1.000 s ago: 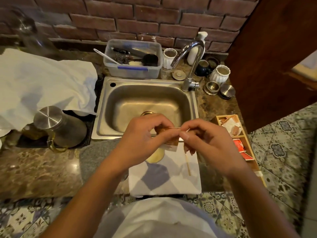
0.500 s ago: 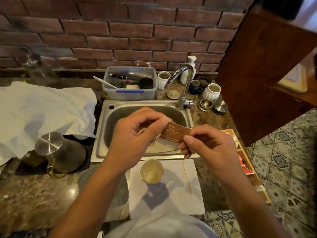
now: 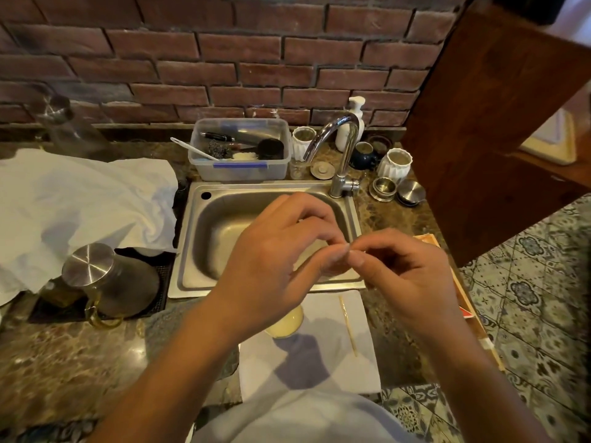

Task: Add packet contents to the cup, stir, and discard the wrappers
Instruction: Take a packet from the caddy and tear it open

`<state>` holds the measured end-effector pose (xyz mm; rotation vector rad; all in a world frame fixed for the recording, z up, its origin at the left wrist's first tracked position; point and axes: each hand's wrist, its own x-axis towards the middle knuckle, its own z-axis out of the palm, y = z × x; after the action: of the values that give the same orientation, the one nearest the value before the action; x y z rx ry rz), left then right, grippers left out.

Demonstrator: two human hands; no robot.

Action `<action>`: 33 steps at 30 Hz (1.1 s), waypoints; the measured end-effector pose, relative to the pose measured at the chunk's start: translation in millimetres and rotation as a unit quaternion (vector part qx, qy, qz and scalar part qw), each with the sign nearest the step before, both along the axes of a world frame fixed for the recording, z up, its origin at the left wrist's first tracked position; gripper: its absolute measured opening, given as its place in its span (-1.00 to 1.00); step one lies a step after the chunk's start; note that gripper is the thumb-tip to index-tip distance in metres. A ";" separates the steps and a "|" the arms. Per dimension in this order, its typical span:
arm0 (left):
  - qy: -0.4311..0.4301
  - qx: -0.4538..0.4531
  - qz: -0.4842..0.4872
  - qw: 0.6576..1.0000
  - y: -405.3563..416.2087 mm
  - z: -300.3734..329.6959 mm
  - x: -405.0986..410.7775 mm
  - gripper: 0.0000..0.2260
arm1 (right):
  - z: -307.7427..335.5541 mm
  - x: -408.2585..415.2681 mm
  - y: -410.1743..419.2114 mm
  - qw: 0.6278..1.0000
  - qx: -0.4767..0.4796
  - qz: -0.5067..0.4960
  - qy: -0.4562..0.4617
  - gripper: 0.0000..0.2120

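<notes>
The sink [image 3: 224,225] sits behind a napkin [image 3: 319,372] bearing the cup [image 3: 286,324] with the stir stick [image 3: 348,327] to its right, a tub [image 3: 240,169] behind the sink, a kettle [image 3: 108,279] left.

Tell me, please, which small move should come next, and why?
Probably tear the packet open. Left hand and right hand meet fingertip to fingertip above the sink, seemingly pinching it, though it is hidden. The cup waits below on the white napkin.
</notes>
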<state>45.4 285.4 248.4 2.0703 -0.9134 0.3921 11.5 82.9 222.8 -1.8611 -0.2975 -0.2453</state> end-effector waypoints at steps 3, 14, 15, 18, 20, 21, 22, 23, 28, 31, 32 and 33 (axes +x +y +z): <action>-0.022 0.011 0.028 0.999 -3.4 -1.3 0.8 -0.82 | 1.8 1.5 -1.0 0.998 -0.052 0.003 -0.028 -0.87; 0.158 -0.130 0.014 0.979 -3.4 -17.7 -2.1 -0.85 | 0.1 -2.4 -5.8 0.997 -0.066 -0.023 -0.034 -0.88; 0.159 -0.130 0.011 0.979 -3.4 -19.4 -2.4 -0.86 | 0.4 -2.8 -5.7 0.996 -0.076 -0.024 -0.038 -0.88; 0.160 -0.131 0.003 0.978 -4.0 -21.5 -3.0 -0.88 | 0.7 -3.2 -2.4 0.991 -0.106 -0.040 -0.064 -0.87; 0.154 -0.124 0.003 0.980 -5.3 -22.6 -3.3 -0.91 | -0.1 -4.3 0.8 0.988 -0.117 -0.062 -0.080 -0.86; 0.150 -0.122 0.006 0.981 -6.2 -23.5 -3.4 -0.91 | -0.7 -5.0 2.1 0.987 -0.119 -0.070 -0.085 -0.86; 0.147 -0.125 0.008 0.981 -6.9 -24.8 -3.4 -0.92 | -1.0 -5.7 3.4 0.987 -0.116 -0.072 -0.085 -0.86; 0.148 -0.131 0.011 0.980 -7.5 -26.0 -3.1 -0.92 | -1.3 -6.1 4.2 0.988 -0.110 -0.071 -0.082 -0.87; 0.244 -0.201 -0.014 0.949 -9.3 -39.8 0.3 -0.89 | 1.9 -9.3 3.1 0.997 -0.054 -0.035 -0.036 -0.91; 0.386 -0.302 -0.010 0.872 -8.2 -48.8 1.5 -0.85 | 5.6 -10.7 -5.3 0.999 -0.035 -0.010 -0.028 -0.86; 0.425 -0.328 -0.009 0.844 -8.2 -50.6 1.6 -0.83 | 8.3 -10.0 -8.9 0.999 -0.039 -0.004 -0.027 -0.83; 0.457 -0.348 -0.013 0.819 -9.1 -51.4 1.3 -0.83 | 11.3 -8.8 -12.0 0.998 -0.055 0.005 -0.031 -0.79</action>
<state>46.7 276.2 197.1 1.2845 -0.1434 -0.2739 2.7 70.9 234.1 -1.9634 -0.3697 -0.2854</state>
